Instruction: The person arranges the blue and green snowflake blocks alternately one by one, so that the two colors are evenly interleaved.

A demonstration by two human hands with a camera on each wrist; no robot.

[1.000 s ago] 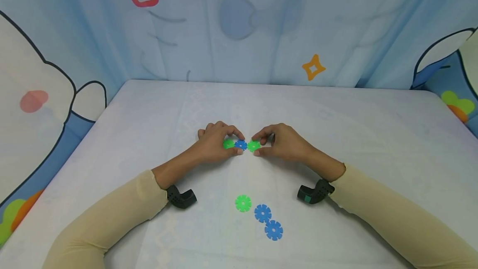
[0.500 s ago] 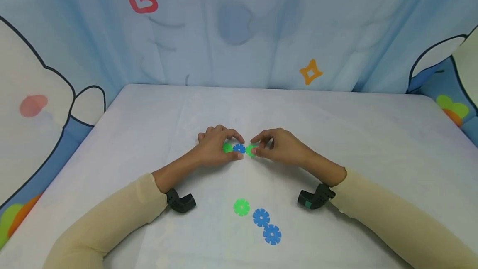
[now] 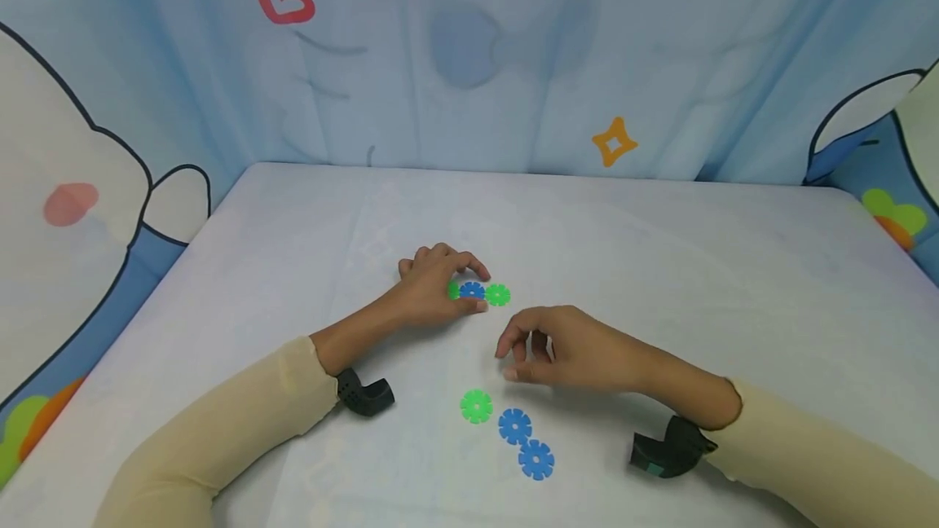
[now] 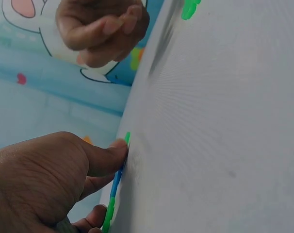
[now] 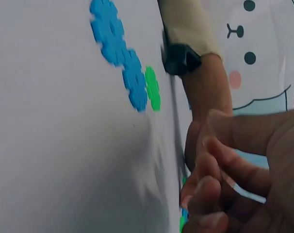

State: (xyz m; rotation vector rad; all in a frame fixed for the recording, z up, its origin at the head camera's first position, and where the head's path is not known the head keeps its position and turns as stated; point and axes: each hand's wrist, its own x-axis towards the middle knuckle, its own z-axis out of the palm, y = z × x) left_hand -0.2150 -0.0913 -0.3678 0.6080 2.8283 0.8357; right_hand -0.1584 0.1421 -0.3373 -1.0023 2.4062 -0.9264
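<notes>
My left hand holds a short row of snowflake building discs near the middle of the table. Its thumb and index finger are at the edges of the blue disc. One green disc sticks out to the right of the fingertips, and another green disc is partly hidden by the hand. Closer to the front, my right hand hovers with loosely bent fingers and nothing between them. Below it lie a loose green disc and two blue discs, whose edges meet.
A white cloth covers the table. Behind it hangs a light blue printed curtain. Each wrist wears a black camera mount, the left mount and the right mount.
My right hand has let go of the right-hand green disc and moved toward the front of the table, near the loose discs. The left hand has stayed at the row.
</notes>
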